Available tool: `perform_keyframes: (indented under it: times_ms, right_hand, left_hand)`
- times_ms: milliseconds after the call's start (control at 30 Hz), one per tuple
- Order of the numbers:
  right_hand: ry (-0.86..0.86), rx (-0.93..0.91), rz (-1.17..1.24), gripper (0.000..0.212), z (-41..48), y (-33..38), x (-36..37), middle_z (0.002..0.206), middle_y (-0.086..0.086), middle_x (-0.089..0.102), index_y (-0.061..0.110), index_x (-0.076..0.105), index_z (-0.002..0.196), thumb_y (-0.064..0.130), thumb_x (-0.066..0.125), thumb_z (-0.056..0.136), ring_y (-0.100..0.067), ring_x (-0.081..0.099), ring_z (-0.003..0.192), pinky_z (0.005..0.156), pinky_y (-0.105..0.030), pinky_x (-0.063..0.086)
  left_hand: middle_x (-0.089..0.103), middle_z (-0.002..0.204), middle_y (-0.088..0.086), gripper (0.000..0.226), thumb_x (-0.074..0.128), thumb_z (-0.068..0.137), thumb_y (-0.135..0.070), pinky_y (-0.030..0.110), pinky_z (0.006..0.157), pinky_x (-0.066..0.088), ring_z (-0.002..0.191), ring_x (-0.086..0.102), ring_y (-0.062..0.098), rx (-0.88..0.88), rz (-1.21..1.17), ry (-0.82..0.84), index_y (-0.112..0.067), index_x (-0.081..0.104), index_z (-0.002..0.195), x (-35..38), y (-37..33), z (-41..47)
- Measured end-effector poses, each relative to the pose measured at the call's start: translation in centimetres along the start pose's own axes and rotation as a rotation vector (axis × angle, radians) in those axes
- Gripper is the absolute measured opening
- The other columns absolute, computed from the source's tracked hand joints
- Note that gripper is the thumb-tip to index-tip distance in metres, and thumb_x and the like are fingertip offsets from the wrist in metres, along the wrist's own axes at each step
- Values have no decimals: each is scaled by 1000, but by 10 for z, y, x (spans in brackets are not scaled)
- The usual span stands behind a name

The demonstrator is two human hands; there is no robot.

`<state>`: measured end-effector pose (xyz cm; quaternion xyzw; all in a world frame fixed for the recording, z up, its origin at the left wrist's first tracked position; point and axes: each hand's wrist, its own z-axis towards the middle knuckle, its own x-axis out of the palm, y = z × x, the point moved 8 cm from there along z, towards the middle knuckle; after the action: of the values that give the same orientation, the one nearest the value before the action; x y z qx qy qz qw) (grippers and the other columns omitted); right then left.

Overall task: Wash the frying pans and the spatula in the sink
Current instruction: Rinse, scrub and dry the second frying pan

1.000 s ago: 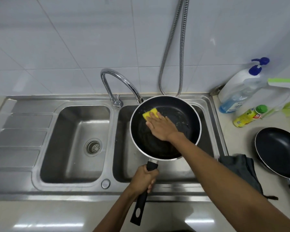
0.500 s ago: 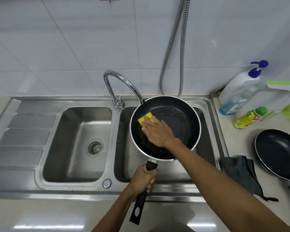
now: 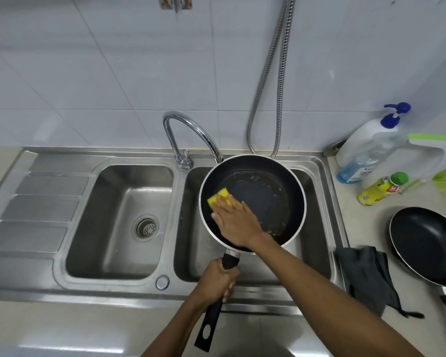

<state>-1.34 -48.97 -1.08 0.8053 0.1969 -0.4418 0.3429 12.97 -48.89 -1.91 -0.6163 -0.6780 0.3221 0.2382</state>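
A black frying pan (image 3: 265, 194) with a silver rim is held over the right basin of the steel double sink (image 3: 317, 222). My left hand (image 3: 216, 280) grips its black handle near the pan. My right hand (image 3: 233, 219) lies flat inside the pan at its left side, with straight fingers pressing a yellow sponge (image 3: 219, 197) onto the pan's floor. Soapy residue rings the pan's bottom. A second black frying pan (image 3: 430, 243) sits on the counter at the right. No spatula is visible.
A curved chrome tap (image 3: 188, 130) arches over the pan's far rim. A metal hose (image 3: 273, 81) hangs on the tiled wall. On the right counter: a pump bottle (image 3: 363, 148), a small yellow bottle (image 3: 381, 188), a dark cloth (image 3: 368, 276). The left basin holds only its drain (image 3: 145, 226).
My right hand and the sponge have slid from the pan's far left edge down and leftwards along its left side. My left hand keeps its grip on the handle.
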Motion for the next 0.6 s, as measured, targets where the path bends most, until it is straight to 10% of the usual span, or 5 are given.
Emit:
perform_keyframes:
  times_ms: [300, 600]
  right_hand:
    - [-220, 218, -89, 51, -8, -105, -38, 164, 0, 27, 27, 38, 152, 40, 43, 103, -33, 22, 149, 112, -54, 40]
    - [-209, -51, 127, 43, -23, -3, 4, 140, 0, 44, 24, 65, 128, 10, 58, 87, -31, 42, 116, 102, -37, 45]
  left_hand:
    - [42, 45, -1, 34, 55, 93, -11, 22, 39, 33, 35, 35, 12, 5, -26, -18, -15, 43, 61, -6, -1, 1]
    - [45, 46, 0, 24, 56, 94, -12, 22, 39, 36, 37, 40, 13, -6, 36, -26, -11, 49, 71, 1, 4, 0]
